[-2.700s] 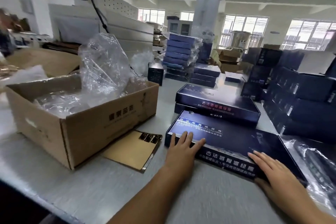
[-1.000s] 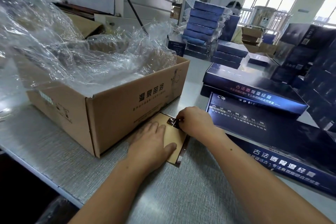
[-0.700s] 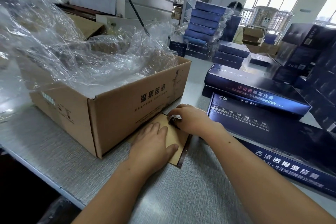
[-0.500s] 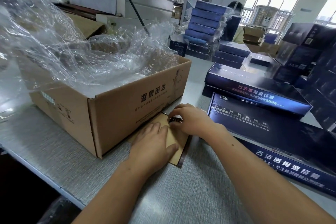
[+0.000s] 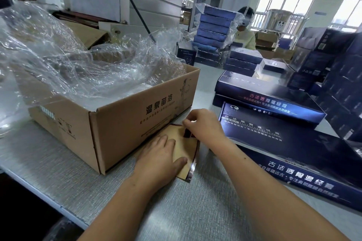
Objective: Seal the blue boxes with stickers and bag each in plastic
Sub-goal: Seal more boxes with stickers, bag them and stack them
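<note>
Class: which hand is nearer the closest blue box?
Right. The right hand pinches a sticker just beside the blue box; the left hand presses the sticker sheet, farther left.

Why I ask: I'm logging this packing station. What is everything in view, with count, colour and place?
table: one, grey, under everything.
cardboard carton: one, brown, left on the table.
plastic bags: a heap, clear, in the carton.
sticker sheet: one, tan, between carton and nearest blue box.
sticker: one, dark, at the sheet's far edge.
nearest blue box: one, dark blue, right of the sheet.
blue boxes behind it: at least two, stacked.
bagged blue stack: several, lighter blue, far centre.
dark box stacks: many, right side.
other person: one, pale yellow top, far behind.
left hand: flat on the sticker sheet.
right hand: pinches the sticker.
</note>
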